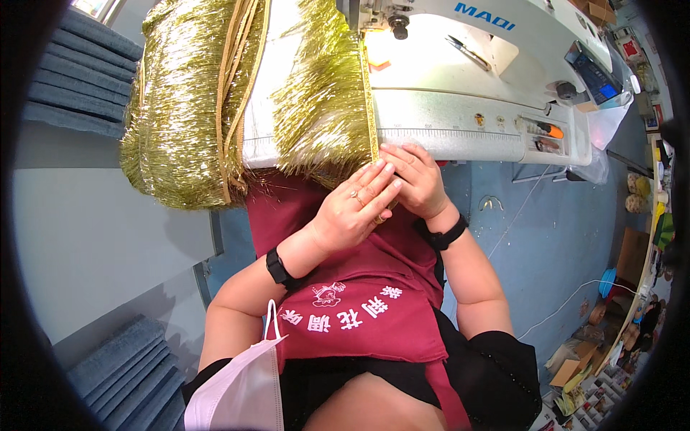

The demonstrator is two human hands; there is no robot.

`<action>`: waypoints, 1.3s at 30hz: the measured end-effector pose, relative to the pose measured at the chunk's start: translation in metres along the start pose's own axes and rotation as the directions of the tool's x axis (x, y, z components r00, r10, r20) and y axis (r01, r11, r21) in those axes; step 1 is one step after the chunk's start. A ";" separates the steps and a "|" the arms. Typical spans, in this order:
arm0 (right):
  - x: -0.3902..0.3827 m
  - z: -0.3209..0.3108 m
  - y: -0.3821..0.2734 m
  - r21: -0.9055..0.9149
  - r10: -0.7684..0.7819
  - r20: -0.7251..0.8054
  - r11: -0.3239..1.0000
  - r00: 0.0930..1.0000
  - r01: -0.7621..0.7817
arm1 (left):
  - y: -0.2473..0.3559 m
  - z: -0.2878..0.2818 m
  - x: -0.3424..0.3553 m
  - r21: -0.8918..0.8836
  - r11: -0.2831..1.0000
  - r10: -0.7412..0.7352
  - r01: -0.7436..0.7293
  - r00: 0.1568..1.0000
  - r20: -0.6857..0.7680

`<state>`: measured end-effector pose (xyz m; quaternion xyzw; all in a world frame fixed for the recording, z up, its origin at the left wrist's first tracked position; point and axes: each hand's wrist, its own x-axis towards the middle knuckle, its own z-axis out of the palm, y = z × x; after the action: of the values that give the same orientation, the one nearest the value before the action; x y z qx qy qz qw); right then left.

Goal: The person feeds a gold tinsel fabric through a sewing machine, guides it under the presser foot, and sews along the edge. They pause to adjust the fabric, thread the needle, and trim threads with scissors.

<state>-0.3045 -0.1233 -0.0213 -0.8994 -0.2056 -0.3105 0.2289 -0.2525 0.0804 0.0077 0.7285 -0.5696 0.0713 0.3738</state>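
Gold tinsel fringe (320,100) lies on the white sewing machine bed (445,115), with a narrow glittery gold tape (370,108) along its right edge running down to my hands. My left hand (359,205) has its fingers close together over the lower end of the tape at the bed's front edge, thumb tucked beneath. My right hand (417,179) grips the tape just right of it, fingers bent and partly behind my left fingertips. A large bundle of the same fringe (169,122), with loose tan tapes, hangs over the bed's left side.
The machine head (532,32) spans the upper right, with thread snips (467,52), a dark control panel (596,75) and an orange-handled tool (550,131). Folded blue-grey fabric (79,79) sits at upper left. Cardboard boxes (575,366) and clutter line the far right. A maroon apron (359,316) covers my lap.
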 end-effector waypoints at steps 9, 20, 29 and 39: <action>0.000 0.000 -0.013 0.009 -0.045 -0.012 0.999 0.999 0.045 | 0.007 -0.010 -0.009 0.036 0.999 -0.021 0.019 0.998 0.053; -0.001 0.001 -0.012 0.002 -0.063 -0.019 0.998 0.998 0.063 | 0.007 -0.009 -0.009 0.033 0.999 -0.023 0.021 0.998 0.067; -0.001 0.004 -0.011 0.027 -0.046 -0.036 0.999 0.998 0.047 | 0.003 -0.008 -0.010 0.057 0.998 -0.007 0.003 0.998 0.066; -0.004 0.008 -0.007 0.022 -0.072 -0.043 0.997 0.996 0.073 | 0.001 -0.007 -0.011 0.070 0.997 0.006 -0.011 0.998 0.070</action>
<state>-0.3068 -0.1142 -0.0276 -0.8819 -0.2369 -0.3349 0.2324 -0.2545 0.0928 0.0071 0.7408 -0.5827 0.0675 0.3274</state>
